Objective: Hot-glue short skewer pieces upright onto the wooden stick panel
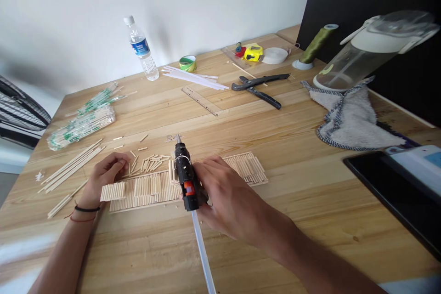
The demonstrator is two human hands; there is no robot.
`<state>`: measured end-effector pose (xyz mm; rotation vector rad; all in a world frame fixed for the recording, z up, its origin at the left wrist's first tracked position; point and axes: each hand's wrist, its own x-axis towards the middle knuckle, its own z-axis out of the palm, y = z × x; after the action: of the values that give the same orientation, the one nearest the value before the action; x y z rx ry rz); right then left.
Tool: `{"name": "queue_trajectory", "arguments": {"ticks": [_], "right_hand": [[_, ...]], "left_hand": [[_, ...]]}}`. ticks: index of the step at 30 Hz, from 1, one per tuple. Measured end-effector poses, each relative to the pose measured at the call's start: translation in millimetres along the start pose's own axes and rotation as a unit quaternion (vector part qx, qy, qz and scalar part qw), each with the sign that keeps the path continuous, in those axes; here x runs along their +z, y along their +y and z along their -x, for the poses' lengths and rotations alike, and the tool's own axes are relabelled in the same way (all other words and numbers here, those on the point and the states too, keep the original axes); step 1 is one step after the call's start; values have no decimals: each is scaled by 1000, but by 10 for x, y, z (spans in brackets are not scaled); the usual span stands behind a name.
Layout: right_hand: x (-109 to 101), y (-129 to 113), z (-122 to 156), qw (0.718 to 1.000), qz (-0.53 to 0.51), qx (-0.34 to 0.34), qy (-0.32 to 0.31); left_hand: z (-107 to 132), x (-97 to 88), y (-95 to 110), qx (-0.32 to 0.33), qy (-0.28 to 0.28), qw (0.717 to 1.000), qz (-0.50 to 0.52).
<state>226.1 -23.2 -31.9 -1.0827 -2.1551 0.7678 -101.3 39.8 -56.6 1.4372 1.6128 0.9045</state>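
My right hand (223, 183) is wrapped round a black hot glue gun (185, 170), its nozzle pointing away from me. A long translucent glue stick (203, 252) runs out of its back end. Beneath the gun lies a long panel of short wooden sticks (148, 193) set side by side, with smaller stick pieces on top. Part of the panel is hidden by the gun and my right hand. At the panel's left end my left hand (108, 172) has its fingers curled together; whatever they pinch is hidden. Beside those fingers are loose cut sticks (151, 163).
Long sticks (74, 165) and wrapped stick packs (82, 126) lie left. Farther back are a water bottle (143, 50), a ruler (201, 101), black cutters (258, 87), green tape (188, 63) and a yellow tape measure (254, 53). Right: a cloth (347, 119), jug (361, 55) and tablet (389, 193).
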Motion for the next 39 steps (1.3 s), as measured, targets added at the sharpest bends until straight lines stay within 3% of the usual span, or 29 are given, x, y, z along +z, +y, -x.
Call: {"name": "queue_trajectory", "arguments": {"ticks": [9, 19, 39], "right_hand": [[-2, 9, 4, 1000, 1, -3, 1], [-22, -5, 0, 1000, 6, 0, -4], [-5, 15, 8, 1000, 2, -19, 16]], "left_hand": [[-27, -63, -137, 9, -20, 1000, 5], [-8, -37, -71, 1, -13, 1000, -4], [-20, -56, -139, -17, -3, 1000, 11]]}}
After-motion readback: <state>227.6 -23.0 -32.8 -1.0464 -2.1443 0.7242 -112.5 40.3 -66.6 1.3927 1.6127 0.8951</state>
